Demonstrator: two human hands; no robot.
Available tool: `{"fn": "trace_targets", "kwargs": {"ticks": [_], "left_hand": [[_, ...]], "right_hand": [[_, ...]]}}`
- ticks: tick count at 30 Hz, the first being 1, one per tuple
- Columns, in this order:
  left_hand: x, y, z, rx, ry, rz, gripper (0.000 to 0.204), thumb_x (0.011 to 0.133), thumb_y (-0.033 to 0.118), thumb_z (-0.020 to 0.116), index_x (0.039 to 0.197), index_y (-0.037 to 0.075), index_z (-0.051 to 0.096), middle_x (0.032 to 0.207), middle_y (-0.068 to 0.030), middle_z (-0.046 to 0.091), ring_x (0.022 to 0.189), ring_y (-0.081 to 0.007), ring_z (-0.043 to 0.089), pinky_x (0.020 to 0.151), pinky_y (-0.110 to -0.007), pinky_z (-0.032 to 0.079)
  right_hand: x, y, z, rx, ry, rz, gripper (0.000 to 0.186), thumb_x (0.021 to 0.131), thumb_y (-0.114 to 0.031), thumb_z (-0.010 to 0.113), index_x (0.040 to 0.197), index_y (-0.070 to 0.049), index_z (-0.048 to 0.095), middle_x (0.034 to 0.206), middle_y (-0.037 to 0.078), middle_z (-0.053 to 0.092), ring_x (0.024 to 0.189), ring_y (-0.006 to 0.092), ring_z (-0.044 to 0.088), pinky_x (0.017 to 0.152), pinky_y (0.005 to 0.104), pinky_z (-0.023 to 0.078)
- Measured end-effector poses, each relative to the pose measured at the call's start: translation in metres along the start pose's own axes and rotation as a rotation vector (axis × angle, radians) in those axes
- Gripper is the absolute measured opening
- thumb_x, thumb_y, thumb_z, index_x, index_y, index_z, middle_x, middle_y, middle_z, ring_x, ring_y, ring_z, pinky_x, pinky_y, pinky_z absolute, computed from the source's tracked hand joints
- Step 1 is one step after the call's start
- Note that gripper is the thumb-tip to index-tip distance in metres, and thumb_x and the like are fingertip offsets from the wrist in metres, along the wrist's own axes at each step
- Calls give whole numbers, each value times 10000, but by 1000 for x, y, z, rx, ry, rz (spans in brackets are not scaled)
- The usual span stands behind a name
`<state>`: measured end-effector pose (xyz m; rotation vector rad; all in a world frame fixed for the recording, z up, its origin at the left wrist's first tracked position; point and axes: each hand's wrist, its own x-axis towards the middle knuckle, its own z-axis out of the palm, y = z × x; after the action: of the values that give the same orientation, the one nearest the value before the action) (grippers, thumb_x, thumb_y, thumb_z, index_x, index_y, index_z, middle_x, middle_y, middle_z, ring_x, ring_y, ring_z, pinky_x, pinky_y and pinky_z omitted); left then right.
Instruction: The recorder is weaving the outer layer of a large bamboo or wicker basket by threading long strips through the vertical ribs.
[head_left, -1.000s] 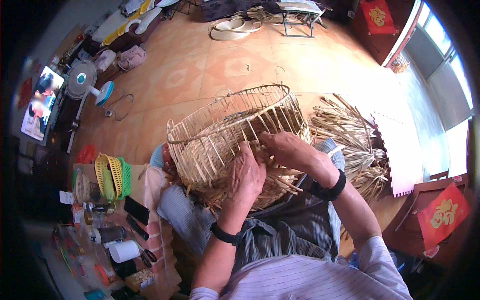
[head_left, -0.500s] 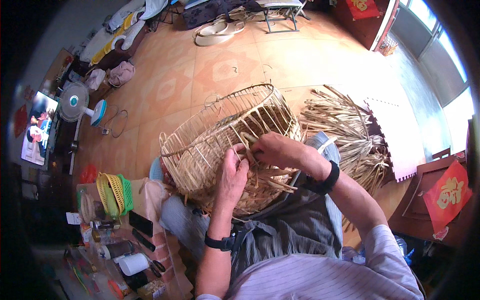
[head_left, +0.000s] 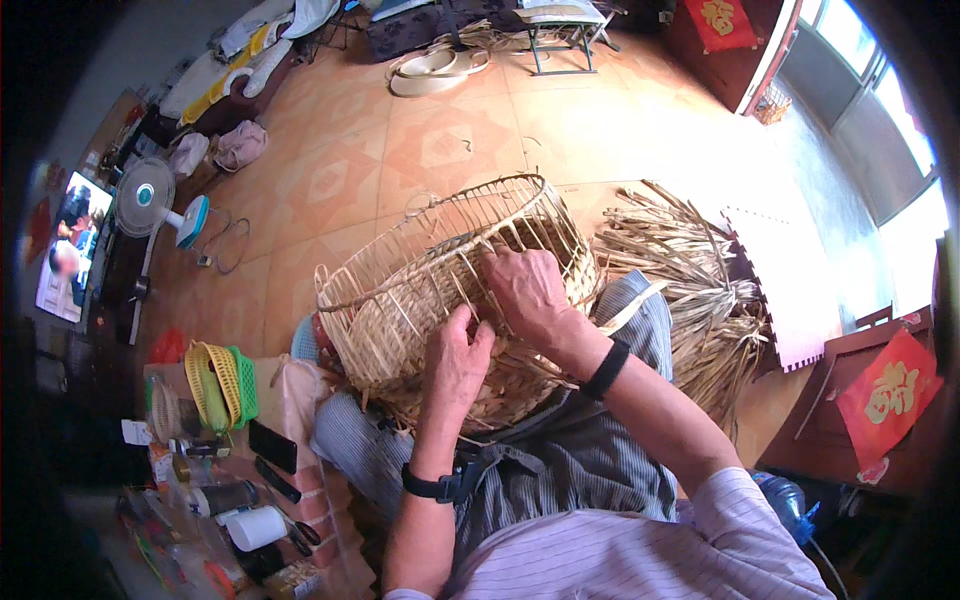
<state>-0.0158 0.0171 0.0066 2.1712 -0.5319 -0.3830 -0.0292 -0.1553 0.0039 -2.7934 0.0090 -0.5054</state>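
A half-woven straw basket (head_left: 400, 335) lies tilted across my lap. Its lower wall is densely plaited, while bare upright stakes run up to a wire-like rim. My left hand (head_left: 460, 355) is closed at the near wall, thumb and fingers bent around the edge of the weave. Higher and to its right, my right hand (head_left: 530, 290) reaches in among the stakes. Its fingers are curled with their tips mostly hidden, and I cannot make out what they pinch. Loose straw ends stick out below the right hand, and a pale strip (head_left: 635, 305) pokes out beside my right wrist.
Bundles of dry straw (head_left: 690, 270) lie on the floor to the right, by a foam mat (head_left: 790, 290). At left, a low table carries yellow and green plastic baskets (head_left: 215, 385), a phone (head_left: 273, 447) and scissors (head_left: 303, 537). A fan (head_left: 146, 197) stands beyond.
My right hand has moved up and slightly left, from beside the left fingers to the upper stakes. The left hand stays nearly in place at the weave, slightly lower.
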Motion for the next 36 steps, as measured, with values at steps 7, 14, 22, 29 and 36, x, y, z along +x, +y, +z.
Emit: {"fn": "trace_targets", "kwargs": {"ticks": [7, 14, 22, 29, 36], "left_hand": [[1, 1, -3, -114, -30, -52, 328, 1042, 271, 615, 1170, -18, 703, 990, -176, 756, 930, -264, 715, 841, -407, 543], [4, -8, 4, -232, -53, -37, 300, 1051, 190, 597, 1247, -20, 684, 1067, -143, 758, 975, -216, 704, 883, -355, 544], [6, 1, -3, -85, -78, -56, 302, 1037, 138, 593, 1269, -41, 668, 1106, -141, 769, 987, -193, 712, 901, -344, 545], [7, -1, 0, -57, -50, -79, 285, 1021, 160, 615, 1229, -23, 681, 1055, -149, 779, 954, -199, 721, 868, -365, 545], [1, 8, 5, -198, -20, -95, 252, 1013, 139, 630, 1206, -12, 690, 1017, -115, 774, 959, -186, 719, 877, -349, 544]], "right_hand": [[-5, 24, -42, 268, -229, -182, 301, 907, -61, 655, 1207, -66, 681, 778, 203, 700, 769, 412, 724, 637, 500, 555], [-21, 26, -28, 331, -81, -272, 195, 890, -80, 668, 1078, -58, 717, 778, 200, 714, 771, 408, 731, 639, 498, 563], [-5, 24, -10, -22, -244, -215, 95, 847, -158, 719, 848, -80, 773, 818, 146, 758, 788, 329, 768, 672, 456, 594], [2, 35, -16, 264, -368, -208, 211, 967, -212, 655, 1054, -29, 716, 869, 217, 734, 827, 398, 742, 727, 480, 575], [-1, 45, -23, 621, -679, -142, 252, 1001, -92, 564, 1212, -3, 670, 865, 195, 733, 635, 295, 719, 606, 436, 567]]}}
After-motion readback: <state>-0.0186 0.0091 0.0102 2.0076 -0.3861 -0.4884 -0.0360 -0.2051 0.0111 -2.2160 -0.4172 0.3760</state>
